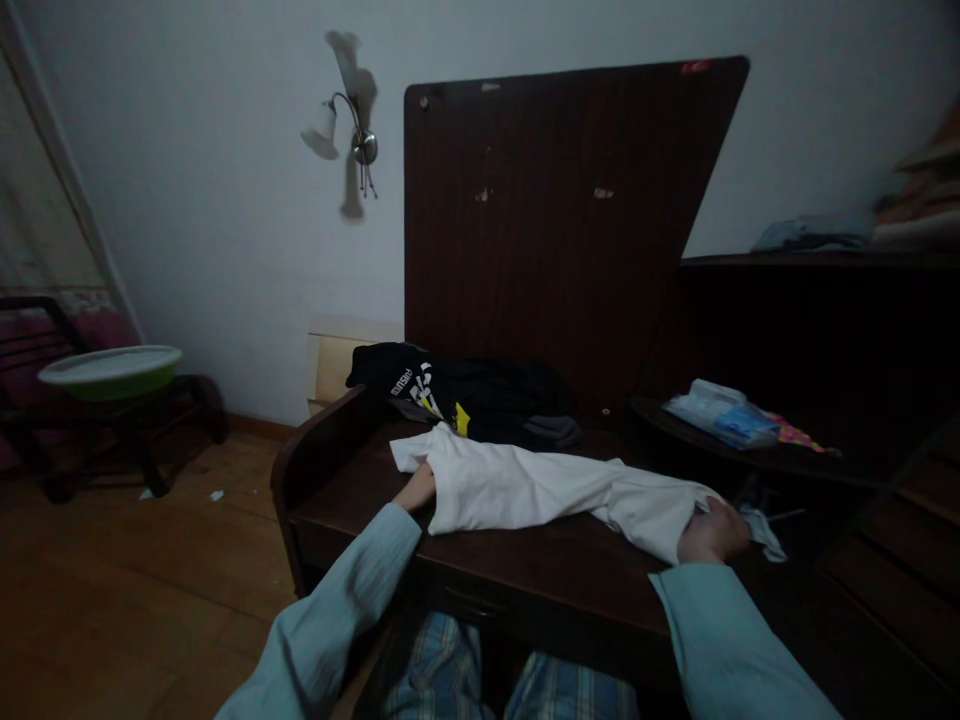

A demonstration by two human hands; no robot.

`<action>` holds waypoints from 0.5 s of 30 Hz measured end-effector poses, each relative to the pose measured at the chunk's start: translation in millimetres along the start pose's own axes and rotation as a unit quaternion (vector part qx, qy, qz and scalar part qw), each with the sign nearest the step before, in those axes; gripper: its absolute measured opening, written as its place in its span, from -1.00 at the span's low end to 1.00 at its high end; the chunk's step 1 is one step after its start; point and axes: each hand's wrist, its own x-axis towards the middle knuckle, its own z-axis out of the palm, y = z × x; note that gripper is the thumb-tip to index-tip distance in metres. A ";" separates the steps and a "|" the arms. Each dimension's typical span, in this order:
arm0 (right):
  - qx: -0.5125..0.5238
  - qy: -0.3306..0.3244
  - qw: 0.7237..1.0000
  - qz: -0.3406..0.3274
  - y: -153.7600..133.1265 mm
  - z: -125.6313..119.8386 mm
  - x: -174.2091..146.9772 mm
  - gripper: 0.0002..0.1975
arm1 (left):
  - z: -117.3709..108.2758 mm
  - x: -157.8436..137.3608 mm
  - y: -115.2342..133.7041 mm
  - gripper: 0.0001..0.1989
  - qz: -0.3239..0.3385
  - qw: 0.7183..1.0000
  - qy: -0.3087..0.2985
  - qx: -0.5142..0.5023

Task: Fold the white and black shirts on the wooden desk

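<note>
- Dim room with a pale painted wall [225,230]; in front of it, a tall dark-brown wooden board with rounded corners [555,230], rising behind a dark-brown wooden desk with a curved side rail [532,565].
- Toward the back of the desk, a crumpled black cloth garment with white lettering and a yellow patch [502,388].
- Across the desk, just in front of the black garment, a long, narrow white cloth garment [517,488], stretched sideways between two bare hands, creased past the middle; exact kind impossible to tell.
- At the open left end, reaching inside the fabric: left hand [418,488], fingers hidden, so no telling whether clenched on the cloth or spread within.
- At the right end: right hand [712,530], apparently curled around the edge and gripping, though somewhat blurred.
- Judging by the loose folds, probably light, soft and limp, with little slip and hardly any risk of breakage; apt to sag or twist midway if held slackly.
- Best taken by the two far ends, hands well apart, layers pinched together, with gentle tension for smoothing creases.
</note>
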 end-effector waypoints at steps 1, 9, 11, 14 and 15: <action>-0.011 -0.015 0.999 -0.036 -1.7 0.1 -5.4 -0.72 | 0.5 3.4 1.9 -0.67 0.008 1.000 -0.015 -0.021; -0.232 -0.454 0.726 -0.461 7.9 9.8 -91.8 -0.49 | -0.9 8.8 -2.6 -0.58 0.039 0.992 -0.048 -0.111; -0.289 -0.575 0.590 -0.487 11.4 8.4 -114.4 -0.50 | 0.8 9.8 -9.8 -0.57 0.034 0.992 -0.040 -0.116; -0.353 -0.659 0.453 -0.487 16.1 11.3 -144.6 -0.47 | 4.2 13.1 -21.5 -0.58 0.014 0.993 -0.019 -0.117; -0.372 -0.662 0.438 -0.481 17.8 16.0 -152.6 -0.45 | 5.2 14.6 -24.6 -0.59 0.006 0.994 -0.015 -0.110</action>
